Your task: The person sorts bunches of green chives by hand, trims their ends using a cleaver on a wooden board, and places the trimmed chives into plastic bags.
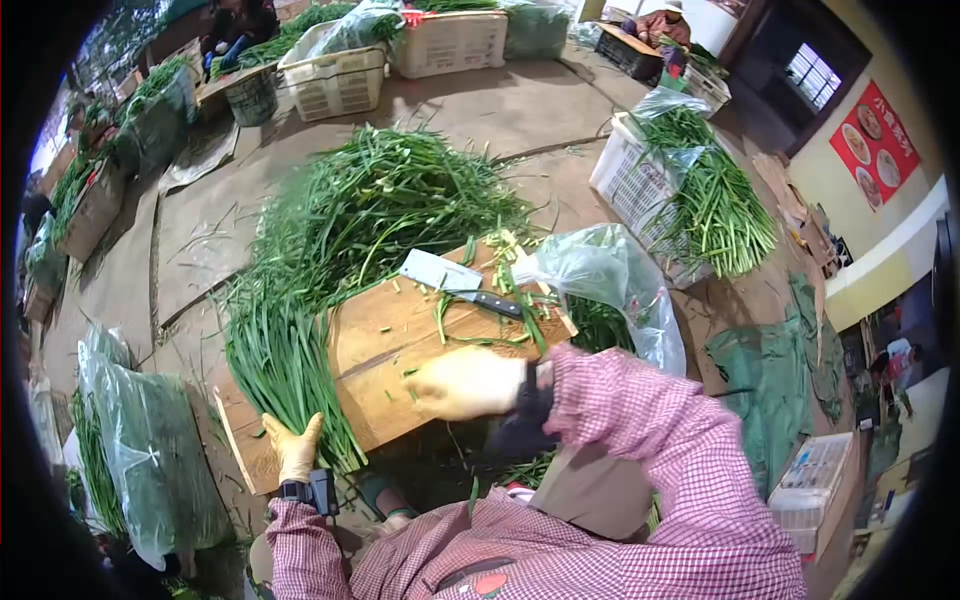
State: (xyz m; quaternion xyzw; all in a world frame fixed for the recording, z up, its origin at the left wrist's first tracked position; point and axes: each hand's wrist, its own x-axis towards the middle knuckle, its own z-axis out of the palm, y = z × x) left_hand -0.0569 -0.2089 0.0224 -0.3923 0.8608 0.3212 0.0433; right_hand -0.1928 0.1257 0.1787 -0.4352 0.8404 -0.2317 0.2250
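Observation:
A wooden board (385, 330) lies across in front of me. Long green chives (285, 360) spread over its left end, stalk ends toward me. My left hand (295, 450), in a yellow glove, touches the edge of these chives with thumb and forefinger spread apart. Over the middle of the board is my right hand (465, 383), also gloved and smeared by motion; its fingers cannot be made out. Beyond it rests a cleaver (440, 272) with a black handle, held by neither hand. Short cut stalk pieces are scattered around the blade.
Behind the board rises a big heap of chives (385, 195). A clear plastic bag (620, 285) hangs at the board's right end. Farther right, a white crate (640, 185) overflows with chives. A filled bag (155, 450) stands at left. People (665, 28) sit working at the back.

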